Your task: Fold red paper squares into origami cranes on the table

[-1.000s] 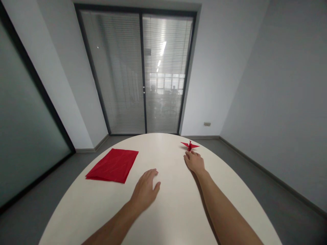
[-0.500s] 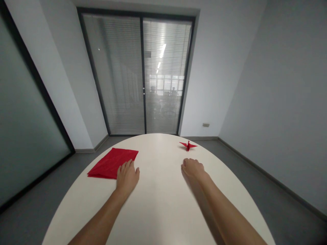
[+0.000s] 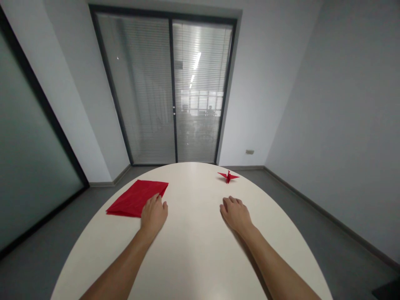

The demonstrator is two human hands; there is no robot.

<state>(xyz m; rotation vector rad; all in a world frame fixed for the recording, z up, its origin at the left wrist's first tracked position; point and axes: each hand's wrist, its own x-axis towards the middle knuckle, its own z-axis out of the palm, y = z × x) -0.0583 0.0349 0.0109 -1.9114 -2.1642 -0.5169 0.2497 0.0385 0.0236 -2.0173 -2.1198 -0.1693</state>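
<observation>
A stack of thin red paper sheets (image 3: 133,199) lies flat on the left of the white round table. My left hand (image 3: 154,213) rests palm down over its near right corner, fingers slightly bent on the paper and thumb out to the side. A small red origami crane (image 3: 228,177) stands with wings spread near the far right edge. Just on the near side of it, apart from it, my right hand (image 3: 236,213) is palm down on the table, its fingers loosely bent and a little apart, with nothing seen in them.
The curved rim of the white table (image 3: 192,163) runs round both arms. Past it stand a glass door with blinds (image 3: 140,104) and pale walls. A dark object (image 3: 387,289) shows on the floor at the lower right.
My right hand has lowered to the table and its fingers have loosened from a tighter curl. The left fingers have drawn in slightly on the paper. The view has shifted a little.
</observation>
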